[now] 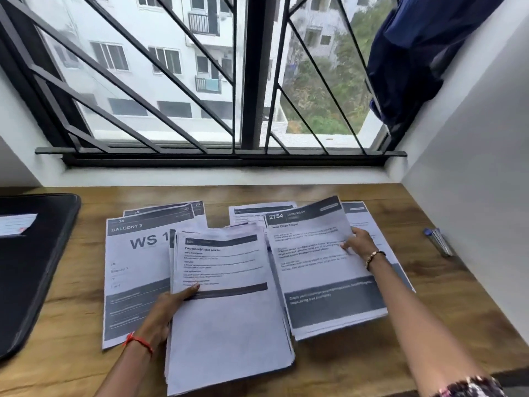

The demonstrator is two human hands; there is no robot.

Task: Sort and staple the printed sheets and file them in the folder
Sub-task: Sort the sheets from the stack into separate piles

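- Head view: left hand (160,313) grips the stack (229,325), centre frame, long axis pointing up-frame.
- Just right of it, right hand (360,242) pinches a sheet (315,253).
- Far left lies the folder (34,253), nearer the left hand.

Folder (37,267) cropped left; fine print on sheets (226,325) blurred.

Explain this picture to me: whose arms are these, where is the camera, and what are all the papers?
No machine here: a person works with bare hands, and one camera worn on their head looks down at them. The left hand grips a stack of sheets; the right hand holds the sheet headed 2754 by its edge. More printed sheets lie spread on the wooden table, with a black folder at the left.
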